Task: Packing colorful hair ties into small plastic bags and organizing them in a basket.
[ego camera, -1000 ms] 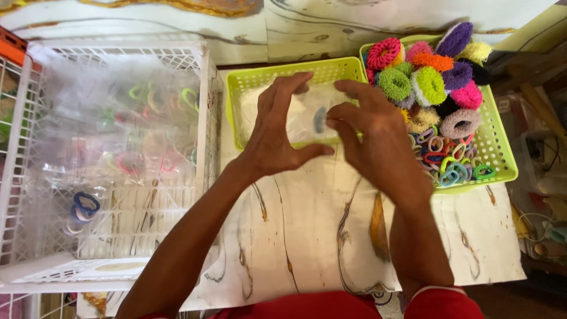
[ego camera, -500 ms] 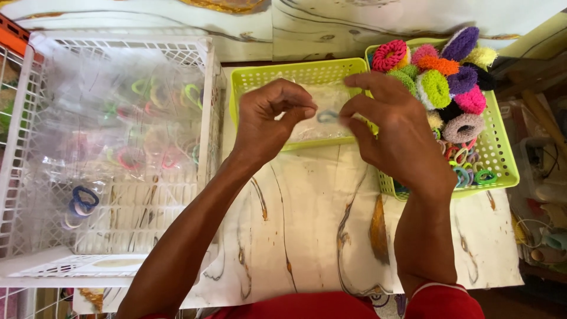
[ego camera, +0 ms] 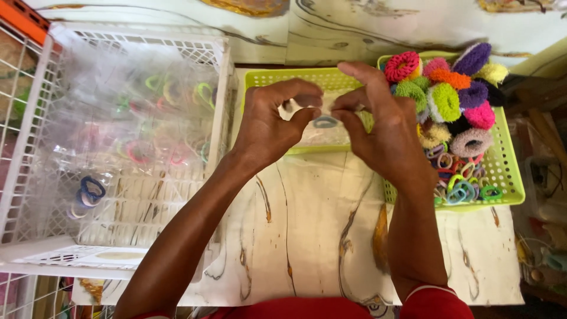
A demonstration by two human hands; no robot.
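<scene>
Both hands pinching a small clear bag [ego camera: 322, 127], left hand [ego camera: 273, 121] and right hand [ego camera: 378, 127] over the near lime basket [ego camera: 277, 80]; probably sealing a grey-blue hair tie [ego camera: 325, 122] inside. Next: firm, even press.

a small packing workplace: beside the marbled table [ego camera: 307, 236] sit baskets of hair ties [ego camera: 455, 106] and a crate of bagged ones [ego camera: 124, 130].

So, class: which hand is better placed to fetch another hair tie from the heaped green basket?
Probably the right hand: it is beside the heaped green basket. The left hand is farther from it, nearer the white basket.
</scene>
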